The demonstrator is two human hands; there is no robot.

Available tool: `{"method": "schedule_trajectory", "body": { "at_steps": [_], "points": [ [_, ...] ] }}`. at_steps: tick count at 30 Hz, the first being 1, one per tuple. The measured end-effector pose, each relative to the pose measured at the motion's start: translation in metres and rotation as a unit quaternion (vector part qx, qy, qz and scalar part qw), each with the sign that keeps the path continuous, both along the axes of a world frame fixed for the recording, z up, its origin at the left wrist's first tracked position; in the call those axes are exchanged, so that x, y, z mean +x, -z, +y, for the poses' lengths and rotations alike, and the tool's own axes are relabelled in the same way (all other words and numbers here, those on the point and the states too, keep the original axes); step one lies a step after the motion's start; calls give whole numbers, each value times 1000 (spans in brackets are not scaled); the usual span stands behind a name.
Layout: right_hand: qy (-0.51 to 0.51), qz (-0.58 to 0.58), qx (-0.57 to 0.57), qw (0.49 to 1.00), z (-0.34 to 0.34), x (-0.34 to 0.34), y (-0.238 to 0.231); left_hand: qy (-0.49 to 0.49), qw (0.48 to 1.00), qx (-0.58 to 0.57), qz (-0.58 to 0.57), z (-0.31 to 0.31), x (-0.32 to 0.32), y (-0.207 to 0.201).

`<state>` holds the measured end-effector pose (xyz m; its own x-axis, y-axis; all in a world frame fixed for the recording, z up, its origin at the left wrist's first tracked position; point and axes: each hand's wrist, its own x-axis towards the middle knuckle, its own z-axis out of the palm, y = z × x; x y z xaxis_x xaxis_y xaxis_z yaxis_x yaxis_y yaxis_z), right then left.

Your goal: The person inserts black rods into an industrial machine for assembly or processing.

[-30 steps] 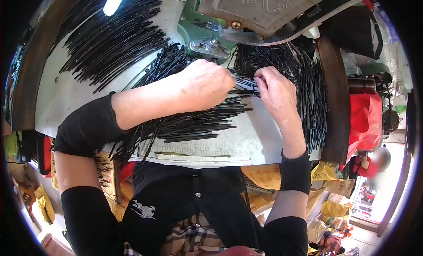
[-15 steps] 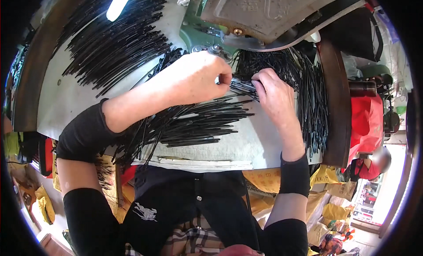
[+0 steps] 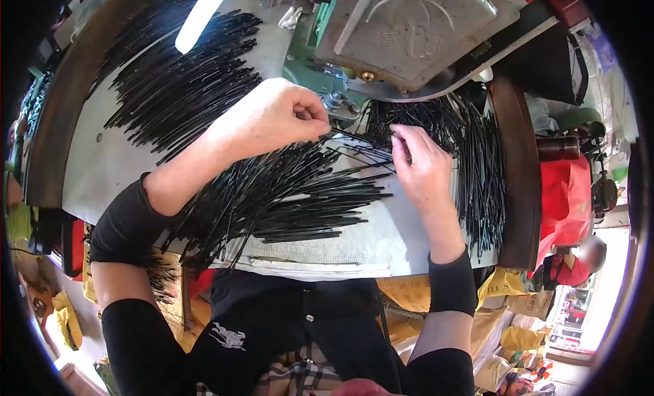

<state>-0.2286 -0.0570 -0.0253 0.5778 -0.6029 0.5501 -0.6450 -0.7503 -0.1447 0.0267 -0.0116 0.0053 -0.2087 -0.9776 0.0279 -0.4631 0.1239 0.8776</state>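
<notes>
My left hand (image 3: 281, 118) is closed in a pinch on the end of a thin black strip (image 3: 349, 133), which slants down to the right in front of the green machine (image 3: 300, 69). Across from it, my right hand (image 3: 426, 161) has thumb and forefinger curled close together near a few crossed strips; what lies between the fingertips is too small to make out. Beneath my left forearm spreads a loose pile of black strips (image 3: 300, 198). A tangled heap (image 3: 415, 120) of the same strips lies beyond my right hand.
A large bundle of black strips (image 3: 184, 82) covers the far left of the white tabletop (image 3: 402, 239). The grey metal machine cover (image 3: 415, 38) overhangs the far side. More strips (image 3: 480, 178) lie along the right wooden edge (image 3: 521, 178). A person (image 3: 575, 266) is at the far right.
My left hand has moved left and slightly nearer, showing a strip in its pinch. My right hand has shifted only slightly. The whole view has tilted a little.
</notes>
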Motion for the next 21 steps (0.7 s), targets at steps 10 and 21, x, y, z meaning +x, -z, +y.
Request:
{"method": "schedule_trajectory", "body": {
  "at_steps": [10, 21],
  "points": [
    [-21, -341, 404, 849, 11, 25, -2, -49, 996, 34, 64, 3, 13, 1],
    [-56, -313, 431, 845, 18, 48, -6, 38, 991, 111, 68, 8, 8, 6]
  ]
}}
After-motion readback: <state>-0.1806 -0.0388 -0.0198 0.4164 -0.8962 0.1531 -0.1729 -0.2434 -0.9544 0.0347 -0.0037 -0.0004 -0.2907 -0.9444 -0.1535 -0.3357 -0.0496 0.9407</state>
